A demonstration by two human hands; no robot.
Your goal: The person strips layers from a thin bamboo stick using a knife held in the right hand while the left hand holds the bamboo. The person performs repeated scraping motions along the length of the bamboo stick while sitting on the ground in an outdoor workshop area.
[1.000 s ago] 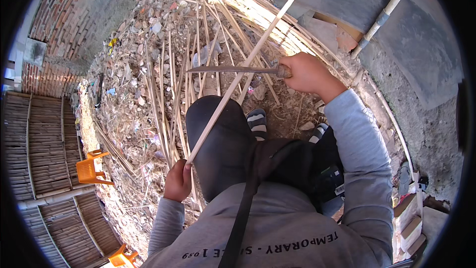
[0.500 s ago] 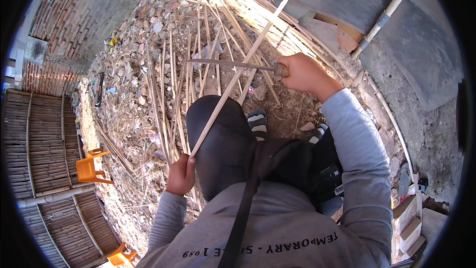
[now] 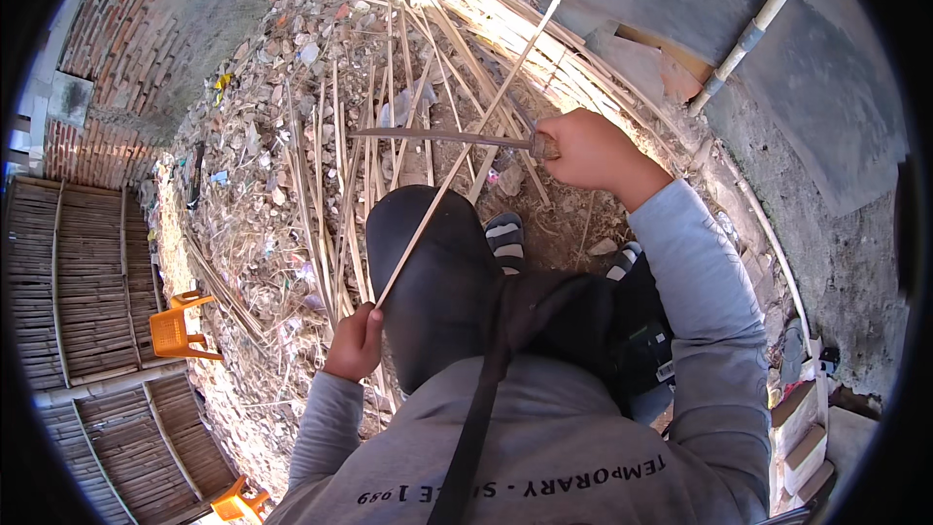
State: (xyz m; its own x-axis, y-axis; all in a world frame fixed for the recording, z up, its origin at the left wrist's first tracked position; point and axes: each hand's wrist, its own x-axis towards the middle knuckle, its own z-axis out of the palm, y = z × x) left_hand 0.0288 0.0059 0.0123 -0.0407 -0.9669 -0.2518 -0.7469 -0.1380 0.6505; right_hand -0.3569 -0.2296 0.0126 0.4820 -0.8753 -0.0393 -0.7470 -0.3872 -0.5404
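A long, pale bamboo strip (image 3: 428, 215) slants from my left hand (image 3: 354, 341) across my black-covered knee toward the upper right. My left thumb and fingers pinch its near end. In my right hand (image 3: 595, 155) is the handle of a long-bladed knife (image 3: 418, 134), its dark, narrow blade pointing left. The blade crosses the strip above the knee and appears to touch it. The strip now shows its narrow side. My right fingers are wrapped around the handle.
Many bamboo strips (image 3: 316, 175) lie on the littered ground ahead, with a larger pile (image 3: 486, 5) beyond. To the left are an orange plastic stool (image 3: 175, 329) and slatted bamboo panels (image 3: 92, 272). A pale pipe (image 3: 753, 34) stands against the grey wall (image 3: 836, 117) at right.
The bamboo strip has turned from its broad face to its narrow edge. My right hand and the knife have shifted slightly left, and the blade sits a little lower.
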